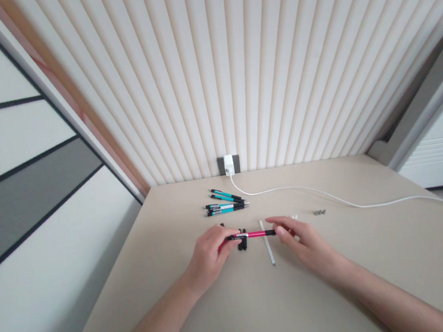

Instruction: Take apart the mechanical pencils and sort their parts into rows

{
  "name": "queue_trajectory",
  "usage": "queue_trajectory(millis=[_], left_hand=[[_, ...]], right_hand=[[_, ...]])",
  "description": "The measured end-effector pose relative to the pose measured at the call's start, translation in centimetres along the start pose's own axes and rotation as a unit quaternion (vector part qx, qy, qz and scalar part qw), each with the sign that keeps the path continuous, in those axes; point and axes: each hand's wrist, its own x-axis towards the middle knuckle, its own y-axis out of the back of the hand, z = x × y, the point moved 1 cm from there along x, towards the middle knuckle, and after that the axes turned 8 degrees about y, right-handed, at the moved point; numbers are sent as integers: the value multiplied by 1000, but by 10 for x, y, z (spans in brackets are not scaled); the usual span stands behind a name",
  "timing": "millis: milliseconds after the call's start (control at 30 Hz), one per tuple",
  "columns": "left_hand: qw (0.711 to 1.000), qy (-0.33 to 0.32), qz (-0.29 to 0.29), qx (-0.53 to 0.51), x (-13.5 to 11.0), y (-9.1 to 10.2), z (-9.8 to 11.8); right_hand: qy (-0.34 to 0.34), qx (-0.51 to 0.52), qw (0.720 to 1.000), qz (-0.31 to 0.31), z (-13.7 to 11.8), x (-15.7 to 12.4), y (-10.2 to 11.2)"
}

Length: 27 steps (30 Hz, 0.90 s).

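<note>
My left hand pinches the clip end of a pink ballpoint pen, which lies level across between my hands. At the pen's other end, with its black grip, is my right hand; thumb and fingers close on the tip there, while the index finger reaches out above. Black grip sleeves lie under the pen, partly covered by it. A thin white refill rests on the table, crossing below the pen. More pink shows behind my left fingers, mostly hidden.
Several blue-and-black pens lie farther back on the table. Small grey metal tips and small white pieces are at the right. A white cable runs from a charger at the ribbed wall.
</note>
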Motion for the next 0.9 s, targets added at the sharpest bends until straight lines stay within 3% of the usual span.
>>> queue_trajectory(millis=[100, 267, 600, 767, 900], left_hand=[[1000, 9, 8, -8, 0, 0, -1], [1000, 25, -10, -13, 0, 1, -3], [992, 127, 7, -19, 2, 2, -10], [995, 88, 6, -38, 3, 2, -12], [997, 46, 21, -55, 3, 3, -12]], right_hand=[[-16, -9, 999, -31, 0, 0, -1], [-18, 12, 1000, 5, 0, 2, 3], [-26, 101, 994, 23, -2, 3, 8], [-34, 151, 988, 26, -5, 3, 6], [-4, 103, 993, 49, -4, 3, 6]])
